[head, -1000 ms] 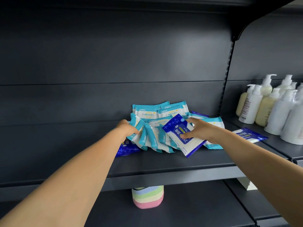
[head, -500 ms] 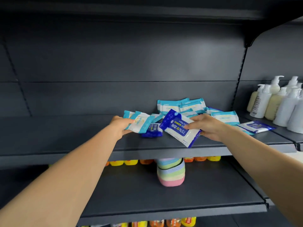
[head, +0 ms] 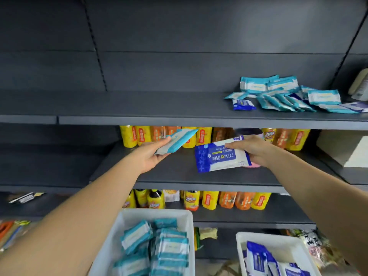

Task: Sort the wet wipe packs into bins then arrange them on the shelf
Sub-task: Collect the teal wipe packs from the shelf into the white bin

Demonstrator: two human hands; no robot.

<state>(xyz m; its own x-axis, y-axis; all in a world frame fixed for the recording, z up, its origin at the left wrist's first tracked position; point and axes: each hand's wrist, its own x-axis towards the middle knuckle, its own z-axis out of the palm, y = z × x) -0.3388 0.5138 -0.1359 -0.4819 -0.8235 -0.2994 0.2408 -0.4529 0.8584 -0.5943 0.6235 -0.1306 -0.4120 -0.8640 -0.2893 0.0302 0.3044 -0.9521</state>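
Wet wipe packs fill two white bins below the hands: teal packs (head: 159, 248) in the left bin (head: 127, 216) under the left hand (head: 151, 156), dark blue packs (head: 264, 259) in the right bin (head: 278, 238) under the right hand (head: 253, 150). Left fingers and thumb clasp one teal pack (head: 175, 141). Right fingers pinch one blue pack (head: 221, 157). Above and right of both hands, mixed packs (head: 288, 96) lie on the shelf (head: 139, 108).
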